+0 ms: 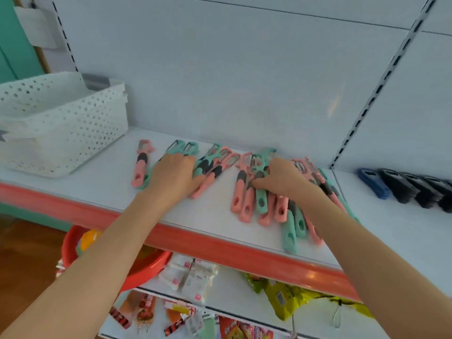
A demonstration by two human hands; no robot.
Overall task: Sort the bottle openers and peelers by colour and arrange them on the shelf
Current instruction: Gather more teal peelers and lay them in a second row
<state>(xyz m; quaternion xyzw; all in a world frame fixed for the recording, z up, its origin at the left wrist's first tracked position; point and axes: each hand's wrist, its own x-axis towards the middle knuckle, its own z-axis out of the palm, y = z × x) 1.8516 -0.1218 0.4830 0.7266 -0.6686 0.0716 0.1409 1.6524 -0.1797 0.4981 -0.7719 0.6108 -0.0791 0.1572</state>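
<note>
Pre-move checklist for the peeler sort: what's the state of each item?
1. Colours separated: not ok. The pink peelers and teal peelers lie mixed in both piles.
2. Grip, left hand: cannot tell. It lies over the left pile with its fingertips hidden.
3. Grip, right hand: cannot tell. It lies on the right pile.
4. Openers: ok. The blue opener and black openers sit in a row at the right.
5. Front edge: ok, though the lowest teal peeler lies close to it.
6. Room for rows: ok. There is bare shelf between the basket and the piles.
</note>
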